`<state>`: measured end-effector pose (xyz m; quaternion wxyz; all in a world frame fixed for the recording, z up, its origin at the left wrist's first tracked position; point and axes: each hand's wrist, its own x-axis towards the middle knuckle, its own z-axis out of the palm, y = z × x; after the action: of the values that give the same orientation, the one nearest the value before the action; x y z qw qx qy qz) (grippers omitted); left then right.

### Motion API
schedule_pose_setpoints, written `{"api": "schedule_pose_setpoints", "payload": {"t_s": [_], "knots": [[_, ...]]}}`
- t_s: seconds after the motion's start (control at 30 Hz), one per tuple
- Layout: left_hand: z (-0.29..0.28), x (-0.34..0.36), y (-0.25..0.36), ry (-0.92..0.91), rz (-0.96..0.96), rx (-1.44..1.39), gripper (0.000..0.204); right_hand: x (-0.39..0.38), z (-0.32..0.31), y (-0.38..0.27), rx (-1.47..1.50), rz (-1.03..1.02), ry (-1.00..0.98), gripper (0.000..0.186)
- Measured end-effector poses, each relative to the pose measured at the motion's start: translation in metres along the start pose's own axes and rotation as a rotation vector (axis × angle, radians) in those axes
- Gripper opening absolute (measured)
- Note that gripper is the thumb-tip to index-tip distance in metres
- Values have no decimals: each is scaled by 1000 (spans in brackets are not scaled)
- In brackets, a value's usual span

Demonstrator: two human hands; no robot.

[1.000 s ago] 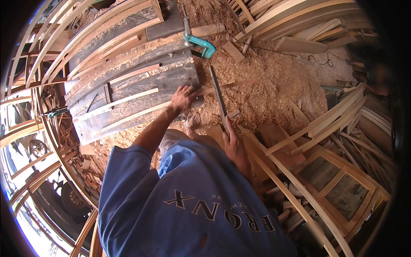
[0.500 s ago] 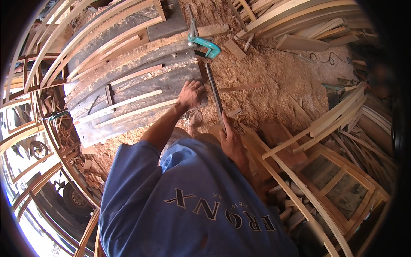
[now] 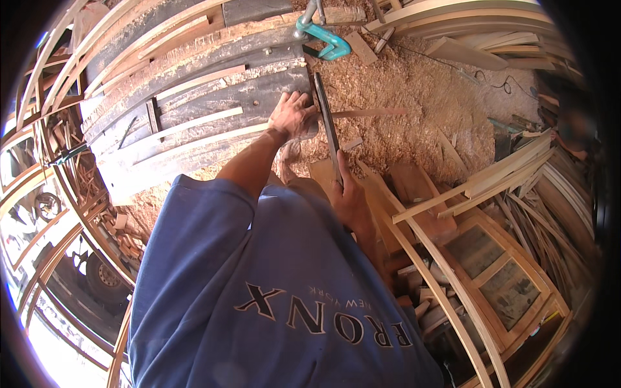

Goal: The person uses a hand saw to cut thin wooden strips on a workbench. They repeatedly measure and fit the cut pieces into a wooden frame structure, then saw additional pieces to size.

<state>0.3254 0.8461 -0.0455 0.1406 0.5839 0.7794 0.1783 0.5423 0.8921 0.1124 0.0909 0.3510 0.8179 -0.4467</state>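
Note:
My left hand [image 3: 293,115] is closed at the right end of the dark workbench [image 3: 213,97], its fingers curled down. It appears to hold a thin brown wooden strip [image 3: 375,112] that juts out past the bench end; the part under the hand is hidden. Just right of it, a long, narrow dark tool [image 3: 328,119], like a saw seen on edge, crosses the strip's line. My right hand [image 3: 349,197] grips the near end of this tool, close to my body. A teal clamp [image 3: 326,42] sits at the bench's far right corner.
Pale wooden strips [image 3: 200,123] lie along the bench. Wood shavings [image 3: 414,84] cover the floor. At right, long battens [image 3: 446,278] lean near a glazed wooden frame [image 3: 498,271]. Curved timbers [image 3: 446,22] are stacked at the far right. A bare foot [image 3: 288,161] shows below the bench.
The view has shifted, so the bench and clamp sit higher in it. My right hand and the tool have moved slightly relative to the bench end; both hands keep their holds.

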Motion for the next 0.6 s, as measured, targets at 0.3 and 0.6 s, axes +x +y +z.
{"api": "schedule_pose_setpoints", "payload": {"t_s": [0.3, 0.6], "knots": [[-8, 2, 2, -58, -7, 65, 26, -21, -14, -22, -70, 110, -88, 63], [-2, 0, -2, 59, 46, 51, 22, -4, -27, -49, -64, 173, -132, 65]]}}
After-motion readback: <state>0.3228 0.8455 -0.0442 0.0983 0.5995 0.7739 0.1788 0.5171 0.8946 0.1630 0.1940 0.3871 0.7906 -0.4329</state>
